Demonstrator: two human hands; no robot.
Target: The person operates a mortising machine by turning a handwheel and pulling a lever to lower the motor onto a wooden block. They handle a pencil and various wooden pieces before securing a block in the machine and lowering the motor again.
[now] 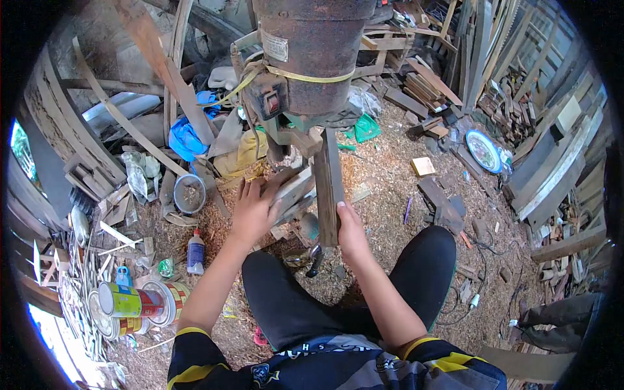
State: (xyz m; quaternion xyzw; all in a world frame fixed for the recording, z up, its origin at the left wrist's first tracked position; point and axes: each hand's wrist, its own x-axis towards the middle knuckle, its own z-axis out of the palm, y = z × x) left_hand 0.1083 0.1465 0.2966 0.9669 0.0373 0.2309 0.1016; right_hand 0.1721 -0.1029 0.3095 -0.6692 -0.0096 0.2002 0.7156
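Observation:
A rusty motor-driven machine (309, 58) with a red switch (271, 104) stands directly in front of me. My right hand (352, 235) is closed round the near end of a long wooden piece (328, 195), whose far end reaches up beneath the motor. To its left, my left hand (255, 211) grips a weathered wooden block (294, 188) below the machine, fingers over its top and thumb along the near side. Where the wooden piece meets the machine's tool is hidden. A dark-handled metal part (315, 260) sits low between my knees.
Shavings cover the ground. Stacked paint cans (133, 302), a glue bottle (195, 252) and a small bucket (190, 194) stand left. Right are a yellow block (423, 166), a round tray (483, 151), dark offcuts (442, 205) and a cable (484, 279). Another person's trousered leg (562, 322) shows lower right.

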